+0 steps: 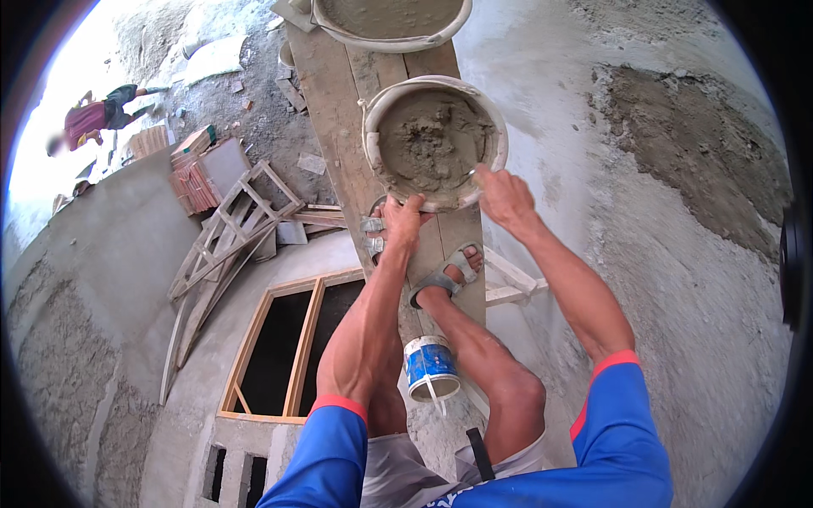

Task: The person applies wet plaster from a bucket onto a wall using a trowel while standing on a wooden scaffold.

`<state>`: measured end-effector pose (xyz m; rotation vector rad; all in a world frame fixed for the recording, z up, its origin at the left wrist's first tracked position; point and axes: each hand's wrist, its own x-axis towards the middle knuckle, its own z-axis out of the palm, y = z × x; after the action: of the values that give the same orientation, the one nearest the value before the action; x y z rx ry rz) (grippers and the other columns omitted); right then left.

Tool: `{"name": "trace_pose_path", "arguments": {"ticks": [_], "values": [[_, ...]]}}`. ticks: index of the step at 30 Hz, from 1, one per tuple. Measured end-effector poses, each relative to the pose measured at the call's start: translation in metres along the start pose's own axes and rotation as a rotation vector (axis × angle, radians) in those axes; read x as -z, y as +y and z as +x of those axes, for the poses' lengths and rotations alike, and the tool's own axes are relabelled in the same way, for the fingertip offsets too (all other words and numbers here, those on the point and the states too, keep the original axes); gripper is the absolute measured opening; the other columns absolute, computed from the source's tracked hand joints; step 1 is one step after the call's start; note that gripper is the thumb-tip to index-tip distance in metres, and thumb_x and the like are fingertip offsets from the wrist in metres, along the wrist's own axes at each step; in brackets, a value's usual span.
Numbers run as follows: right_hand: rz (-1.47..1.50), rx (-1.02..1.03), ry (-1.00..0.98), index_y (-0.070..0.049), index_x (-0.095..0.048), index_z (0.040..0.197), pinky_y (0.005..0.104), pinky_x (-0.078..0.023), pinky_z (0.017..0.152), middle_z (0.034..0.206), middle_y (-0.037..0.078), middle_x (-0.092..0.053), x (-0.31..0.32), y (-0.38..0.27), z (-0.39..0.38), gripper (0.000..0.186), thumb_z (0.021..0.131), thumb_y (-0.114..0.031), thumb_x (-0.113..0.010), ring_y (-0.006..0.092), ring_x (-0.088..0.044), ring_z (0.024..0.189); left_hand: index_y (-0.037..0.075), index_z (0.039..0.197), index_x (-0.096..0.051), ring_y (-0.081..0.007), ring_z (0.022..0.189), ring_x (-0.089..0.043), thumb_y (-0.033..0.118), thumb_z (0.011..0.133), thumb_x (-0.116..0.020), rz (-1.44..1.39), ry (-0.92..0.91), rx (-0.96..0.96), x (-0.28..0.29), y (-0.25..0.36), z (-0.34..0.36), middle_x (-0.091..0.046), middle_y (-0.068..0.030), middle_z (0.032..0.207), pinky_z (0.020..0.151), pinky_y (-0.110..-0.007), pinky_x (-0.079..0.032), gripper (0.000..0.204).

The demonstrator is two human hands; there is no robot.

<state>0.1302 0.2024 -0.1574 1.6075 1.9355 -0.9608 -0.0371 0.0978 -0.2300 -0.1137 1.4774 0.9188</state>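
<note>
Presently we note the bucket (502,144) standing on the planks (339,110) between our arms, ahead of our feet, mortar (432,135) inside. Left hand (402,222): partly closed on the near rim, thumb uppermost; most fingertips hidden. Right hand (506,199): curled nearly into a fist at the near-right rim, around what we take for a tool (473,172); only a short shiny piece shows, so its type is uncertain. To work well, we judge, we should brace the rim firmly, draw the tool along the wall and avoid pushing the bucket toward the plank edge. Orientation: bucket mouth faces up; long axis roughly vertical, slight tilt indeterminable. Tool appears to point inward, leftward; its full axis is hidden.
</note>
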Motion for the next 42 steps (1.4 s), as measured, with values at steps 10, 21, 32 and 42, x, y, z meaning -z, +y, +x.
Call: {"name": "trace_pose_path", "arguments": {"ticks": [10,21,32,42], "values": [[0.38,-0.086,0.084,-0.009,-0.057,0.119,0.0525,-0.052,0.074,0.085,0.025,-0.068,-0.042,0.01,-0.027,0.042,0.079,-0.019,-0.063,0.0464,-0.066,0.083,0.003,0.123,-0.05,-0.0241,0.091,-0.067,0.003,0.088,-0.058,0.128,-0.048,-0.043,0.007,0.017,0.008,-0.064,-0.0116,0.111,0.068,-0.035,-0.062,0.036],[0.415,0.083,0.263,-0.007,-0.058,0.119,0.0515,-0.054,0.074,0.085,0.023,-0.069,-0.035,0.049,-0.047,0.043,0.078,-0.019,-0.065,0.0445,-0.067,0.081,0.001,0.112,-0.052,-0.0272,0.079,-0.068,0.001,0.087,-0.059,0.156,0.027,0.073,0.022,0.011,0.031,-0.063,-0.0147,0.099,0.062,-0.04,-0.062,0.026],[0.67,0.247,0.195,-0.002,-0.057,0.114,0.0352,-0.052,0.073,0.091,0.014,-0.067,0.075,0.094,-0.218,0.046,0.077,-0.016,-0.08,0.0265,-0.068,0.08,0.007,0.115,-0.049,-0.0244,0.08,-0.067,0.002,0.087,-0.058,-0.012,-0.185,0.042,0.037,0.008,0.04,-0.062,-0.0095,0.099,0.06,-0.038,-0.06,0.03],[0.825,-0.697,0.54,0.0,-0.053,0.136,0.0242,-0.051,0.053,0.089,0.006,-0.065,0.138,0.168,-0.243,0.051,0.092,-0.022,-0.066,0.0097,-0.06,0.064,-0.007,0.105,-0.055,-0.0311,0.059,-0.065,0.014,0.092,-0.055,0.093,-0.193,0.222,0.037,0.021,0.047,-0.066,-0.0188,0.084,0.048,-0.035,-0.051,0.025]]}}
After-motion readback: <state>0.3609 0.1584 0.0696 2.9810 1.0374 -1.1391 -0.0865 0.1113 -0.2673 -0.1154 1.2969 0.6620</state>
